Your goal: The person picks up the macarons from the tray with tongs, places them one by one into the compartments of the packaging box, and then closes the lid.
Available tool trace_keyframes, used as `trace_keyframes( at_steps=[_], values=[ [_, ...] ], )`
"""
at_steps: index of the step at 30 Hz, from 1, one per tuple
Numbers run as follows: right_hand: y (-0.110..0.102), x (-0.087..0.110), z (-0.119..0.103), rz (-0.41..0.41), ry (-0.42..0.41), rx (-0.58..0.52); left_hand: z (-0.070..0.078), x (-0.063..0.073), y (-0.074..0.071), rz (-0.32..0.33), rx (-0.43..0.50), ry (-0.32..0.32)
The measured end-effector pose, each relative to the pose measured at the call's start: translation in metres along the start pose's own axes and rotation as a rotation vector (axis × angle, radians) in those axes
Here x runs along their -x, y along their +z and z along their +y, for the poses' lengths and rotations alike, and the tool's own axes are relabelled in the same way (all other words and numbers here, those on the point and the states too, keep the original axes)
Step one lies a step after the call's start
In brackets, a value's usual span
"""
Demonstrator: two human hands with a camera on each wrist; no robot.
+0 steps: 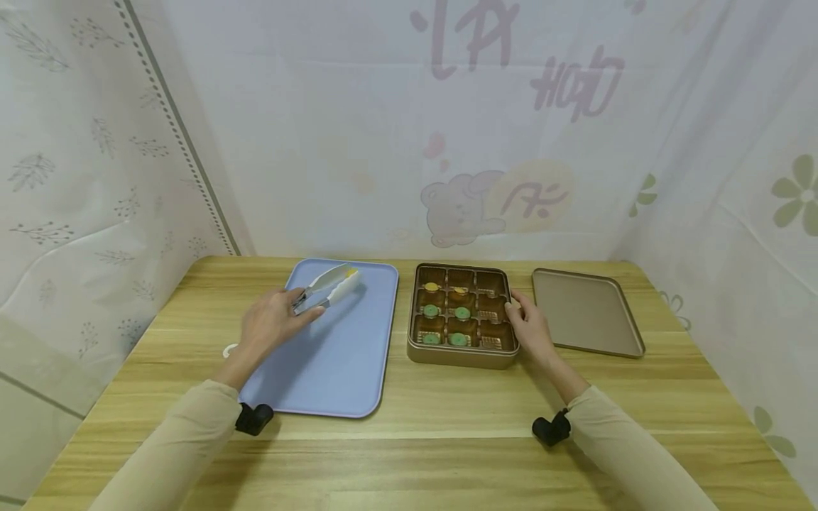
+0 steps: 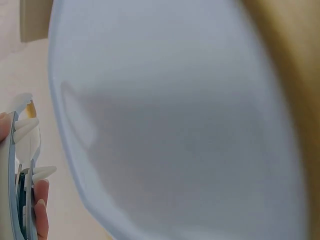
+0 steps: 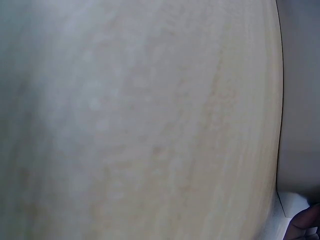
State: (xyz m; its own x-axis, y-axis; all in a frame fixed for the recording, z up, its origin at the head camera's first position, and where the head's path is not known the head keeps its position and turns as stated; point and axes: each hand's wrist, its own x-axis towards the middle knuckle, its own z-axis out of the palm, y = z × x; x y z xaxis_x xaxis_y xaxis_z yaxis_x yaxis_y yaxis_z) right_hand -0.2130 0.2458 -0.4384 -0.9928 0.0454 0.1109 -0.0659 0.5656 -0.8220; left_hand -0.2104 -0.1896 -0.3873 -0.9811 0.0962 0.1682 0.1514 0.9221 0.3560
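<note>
My left hand grips a pair of tongs with white tips over the blue tray. Between the tips sits a small yellow piece, also visible as a yellow bit in the left wrist view. My right hand holds the right wall of a bronze box, thumb at the rim. Inside, a divided gold insert carries two yellow pieces toward the back and several green round pieces in the middle and front rows. Its right column shows bare compartments.
A flat bronze lid lies right of the box on the wooden table. Beside the tray's left edge, a white round object is partly hidden by my left wrist. Printed cloth hangs behind the table and at both sides.
</note>
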Motion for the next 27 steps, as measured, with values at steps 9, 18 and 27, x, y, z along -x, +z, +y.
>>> trace_keyframes(
  at_steps=[9, 18, 27],
  values=[
    [0.0, 0.001, 0.0, -0.01, 0.015, 0.003, 0.043, -0.011, 0.001, 0.012, 0.046, 0.066],
    [0.0, 0.0, 0.001, -0.003, 0.016, 0.012, 0.1, -0.03, 0.018, 0.01, 0.092, 0.157],
    [0.0, -0.002, 0.003, -0.004, 0.018, -0.008, 0.149, -0.041, 0.042, -0.05, 0.08, 0.209]
  ],
)
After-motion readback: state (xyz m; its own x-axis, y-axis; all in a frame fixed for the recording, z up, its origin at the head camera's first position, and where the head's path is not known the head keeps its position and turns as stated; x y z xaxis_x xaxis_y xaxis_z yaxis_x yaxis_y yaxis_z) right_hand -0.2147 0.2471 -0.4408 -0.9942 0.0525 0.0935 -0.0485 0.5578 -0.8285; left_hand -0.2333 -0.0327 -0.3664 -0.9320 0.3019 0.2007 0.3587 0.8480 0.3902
